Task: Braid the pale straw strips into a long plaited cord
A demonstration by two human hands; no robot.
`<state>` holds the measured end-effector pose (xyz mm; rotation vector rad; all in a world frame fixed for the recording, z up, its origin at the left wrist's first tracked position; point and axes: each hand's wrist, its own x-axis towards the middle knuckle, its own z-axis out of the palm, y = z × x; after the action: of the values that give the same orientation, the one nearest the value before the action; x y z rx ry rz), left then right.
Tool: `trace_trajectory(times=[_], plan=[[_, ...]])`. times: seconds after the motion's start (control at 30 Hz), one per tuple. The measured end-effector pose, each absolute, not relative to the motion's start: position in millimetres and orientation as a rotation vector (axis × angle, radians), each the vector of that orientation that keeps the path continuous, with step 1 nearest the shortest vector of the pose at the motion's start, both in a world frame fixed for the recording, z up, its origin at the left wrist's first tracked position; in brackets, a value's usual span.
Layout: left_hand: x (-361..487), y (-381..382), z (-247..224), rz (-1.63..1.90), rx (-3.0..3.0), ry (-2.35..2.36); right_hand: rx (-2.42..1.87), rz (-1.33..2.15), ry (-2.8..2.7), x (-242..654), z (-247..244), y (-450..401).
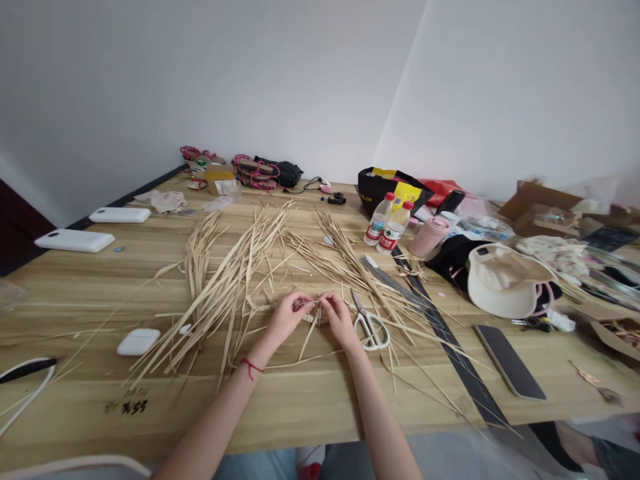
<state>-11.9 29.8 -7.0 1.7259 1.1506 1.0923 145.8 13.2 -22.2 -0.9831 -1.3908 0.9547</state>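
Observation:
Both hands meet over a small braided straw piece point(313, 319) near the table's middle. My left hand point(290, 315), with a red string at the wrist, pinches its left part. My right hand point(338, 317) is closed on its right part, fingertips almost touching those of the left. A loose strand hangs down below the fingers. Scissors point(371, 329) with pale handles lie just right of my right hand. Long dry straw strands point(240, 260) spread beyond and left of the hands, and another bundle point(345, 257) lies beyond to the right.
Two red-capped bottles point(393, 228), a pink cup point(430, 237) and a black bag point(393, 190) stand at the back right. A cream cap point(503, 280) and a phone point(509, 361) lie right. White cases point(139, 341) and power banks point(75, 240) are left. Another person's leg point(575, 441) shows lower right.

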Motion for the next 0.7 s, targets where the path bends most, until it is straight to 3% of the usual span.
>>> trace_trajectory(times=[0.47,0.7], plan=[[-15,21,9,1.237,2.236,1.139,-1.0,0.937,-1.382,145,-18,13],[-16,18,7,1.184,2.18,1.216,-1.016,0.915,-1.368,144,-17,13]])
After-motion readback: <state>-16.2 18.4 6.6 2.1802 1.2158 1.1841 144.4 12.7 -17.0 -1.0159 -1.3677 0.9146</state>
